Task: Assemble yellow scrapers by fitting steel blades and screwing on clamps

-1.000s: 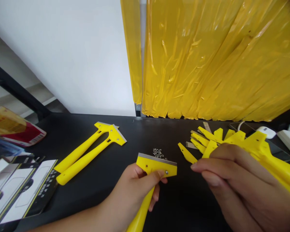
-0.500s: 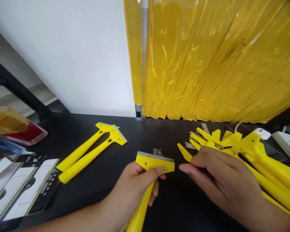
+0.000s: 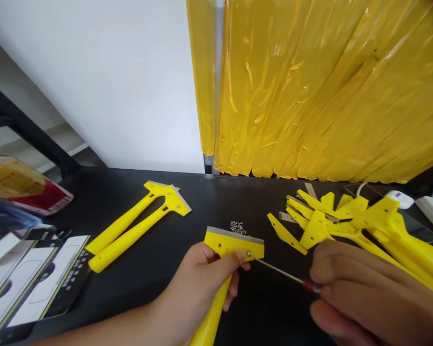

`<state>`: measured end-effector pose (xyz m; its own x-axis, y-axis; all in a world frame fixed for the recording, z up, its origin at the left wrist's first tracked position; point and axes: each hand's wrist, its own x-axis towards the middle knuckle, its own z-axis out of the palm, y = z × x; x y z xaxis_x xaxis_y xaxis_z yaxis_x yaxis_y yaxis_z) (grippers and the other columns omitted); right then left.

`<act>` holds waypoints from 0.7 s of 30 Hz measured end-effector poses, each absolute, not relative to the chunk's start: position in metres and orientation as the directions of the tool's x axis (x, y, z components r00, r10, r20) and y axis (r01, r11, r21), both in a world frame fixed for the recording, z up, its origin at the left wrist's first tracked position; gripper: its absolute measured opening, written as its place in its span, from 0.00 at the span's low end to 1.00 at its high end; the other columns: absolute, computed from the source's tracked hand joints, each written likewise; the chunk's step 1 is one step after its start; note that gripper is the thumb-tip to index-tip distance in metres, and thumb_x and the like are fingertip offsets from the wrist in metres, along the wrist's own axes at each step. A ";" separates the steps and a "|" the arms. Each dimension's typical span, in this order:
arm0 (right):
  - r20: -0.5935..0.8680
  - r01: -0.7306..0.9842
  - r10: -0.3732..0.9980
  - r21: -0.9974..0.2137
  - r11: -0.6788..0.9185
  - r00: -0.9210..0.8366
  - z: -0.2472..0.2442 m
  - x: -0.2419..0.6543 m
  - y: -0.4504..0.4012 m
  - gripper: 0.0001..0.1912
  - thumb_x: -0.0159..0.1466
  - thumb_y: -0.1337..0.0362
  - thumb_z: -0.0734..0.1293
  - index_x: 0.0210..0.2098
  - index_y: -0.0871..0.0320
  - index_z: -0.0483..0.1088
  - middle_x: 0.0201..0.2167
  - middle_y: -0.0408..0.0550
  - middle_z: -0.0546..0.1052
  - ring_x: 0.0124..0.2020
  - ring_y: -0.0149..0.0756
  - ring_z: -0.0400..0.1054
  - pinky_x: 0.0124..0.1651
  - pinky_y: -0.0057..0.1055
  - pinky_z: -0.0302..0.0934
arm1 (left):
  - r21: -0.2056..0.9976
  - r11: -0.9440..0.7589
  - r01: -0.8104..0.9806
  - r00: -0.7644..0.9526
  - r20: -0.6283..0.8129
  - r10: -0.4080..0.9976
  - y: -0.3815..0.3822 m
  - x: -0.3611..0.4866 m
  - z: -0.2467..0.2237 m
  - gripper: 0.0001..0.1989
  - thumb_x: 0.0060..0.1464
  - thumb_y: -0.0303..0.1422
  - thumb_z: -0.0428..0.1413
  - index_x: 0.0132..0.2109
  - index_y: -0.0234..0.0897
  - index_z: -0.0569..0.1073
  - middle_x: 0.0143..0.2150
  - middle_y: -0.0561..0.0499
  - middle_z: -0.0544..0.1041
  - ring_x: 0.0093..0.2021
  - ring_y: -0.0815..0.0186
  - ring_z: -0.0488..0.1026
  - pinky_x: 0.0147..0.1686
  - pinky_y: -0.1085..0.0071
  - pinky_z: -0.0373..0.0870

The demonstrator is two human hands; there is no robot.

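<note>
My left hand (image 3: 205, 274) is closed around the neck of a yellow scraper (image 3: 234, 242), thumb pressed on its head, the metal blade along the far edge. One screw sits in the right hole; the left hole looks bare. Closed around the red handle of a screwdriver (image 3: 281, 274), my right hand (image 3: 371, 293) holds its thin shaft with the tip at that screw. Small loose screws (image 3: 238, 227) lie just beyond the blade. A yellow clamp plate (image 3: 286, 234) rests on the table between the scraper and a heap of yellow scraper parts (image 3: 346, 216).
Two scrapers with blades (image 3: 140, 226) lie on the black table (image 3: 216, 197) at the left. Printed cards (image 3: 39, 278) and a red-and-yellow package (image 3: 25, 185) are at far left. A white plug (image 3: 400, 199) sits at the right, near the yellow plastic sheeting (image 3: 310, 96).
My right hand has come away from the clamp plate and heap, moving down and nearer. It now holds a screwdriver, its tip at the scraper's right screw. The left hand keeps its grip.
</note>
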<state>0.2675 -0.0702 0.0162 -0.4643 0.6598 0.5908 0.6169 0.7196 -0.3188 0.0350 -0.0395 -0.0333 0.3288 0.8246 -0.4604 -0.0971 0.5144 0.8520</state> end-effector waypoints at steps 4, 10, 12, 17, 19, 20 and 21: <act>0.567 0.570 0.675 -0.387 0.725 -0.473 0.009 0.265 -0.070 0.12 0.71 0.66 0.66 0.30 0.51 0.69 0.25 0.44 0.73 0.27 0.38 0.69 0.30 0.33 0.68 | 0.848 0.519 -0.106 0.333 -0.462 0.822 -0.040 0.035 -0.033 0.16 0.59 0.43 0.62 0.33 0.32 0.79 0.17 0.55 0.68 0.16 0.74 0.61 0.17 0.78 0.59; 0.573 0.610 0.693 -0.376 0.697 -0.438 0.001 0.267 -0.078 0.09 0.71 0.66 0.66 0.33 0.51 0.72 0.29 0.46 0.77 0.32 0.41 0.74 0.38 0.35 0.74 | 0.856 0.508 -0.097 0.332 -0.454 0.827 -0.040 0.036 -0.034 0.18 0.59 0.45 0.62 0.33 0.32 0.79 0.17 0.55 0.68 0.16 0.74 0.61 0.17 0.78 0.58; 0.596 0.629 0.679 -0.343 0.698 -0.429 0.001 0.267 -0.078 0.08 0.71 0.65 0.66 0.34 0.51 0.73 0.30 0.47 0.78 0.33 0.42 0.75 0.38 0.36 0.74 | 0.855 0.511 -0.090 0.333 -0.458 0.824 -0.040 0.036 -0.034 0.18 0.59 0.45 0.62 0.34 0.32 0.79 0.17 0.55 0.68 0.16 0.74 0.61 0.17 0.78 0.58; 0.573 0.600 0.669 -0.347 0.721 -0.473 0.010 0.261 -0.072 0.11 0.71 0.66 0.66 0.31 0.51 0.68 0.26 0.44 0.77 0.29 0.39 0.74 0.35 0.35 0.73 | 0.857 0.508 -0.088 0.344 -0.453 0.822 -0.039 0.035 -0.034 0.18 0.59 0.45 0.63 0.34 0.32 0.79 0.17 0.55 0.69 0.16 0.74 0.61 0.17 0.77 0.58; 0.567 0.583 0.676 -0.376 0.720 -0.470 0.013 0.259 -0.070 0.12 0.72 0.66 0.64 0.30 0.50 0.66 0.25 0.44 0.76 0.28 0.38 0.73 0.33 0.35 0.72 | 0.859 0.502 -0.096 0.347 -0.444 0.826 -0.039 0.035 -0.035 0.18 0.59 0.45 0.62 0.34 0.32 0.79 0.17 0.55 0.69 0.16 0.73 0.61 0.17 0.77 0.59; 0.565 0.583 0.685 -0.390 0.713 -0.460 0.013 0.258 -0.069 0.12 0.72 0.66 0.64 0.31 0.50 0.66 0.25 0.44 0.76 0.28 0.38 0.73 0.33 0.36 0.72 | 0.860 0.500 -0.101 0.345 -0.442 0.828 -0.039 0.035 -0.035 0.18 0.58 0.45 0.62 0.34 0.32 0.79 0.17 0.55 0.69 0.16 0.74 0.61 0.17 0.77 0.59; 0.558 0.586 0.698 -0.405 0.701 -0.449 0.013 0.258 -0.070 0.12 0.72 0.65 0.64 0.31 0.50 0.67 0.25 0.44 0.76 0.29 0.39 0.73 0.33 0.36 0.72 | 0.860 0.500 -0.104 0.341 -0.441 0.830 -0.039 0.035 -0.035 0.18 0.58 0.45 0.62 0.34 0.32 0.79 0.17 0.55 0.69 0.16 0.74 0.62 0.17 0.77 0.59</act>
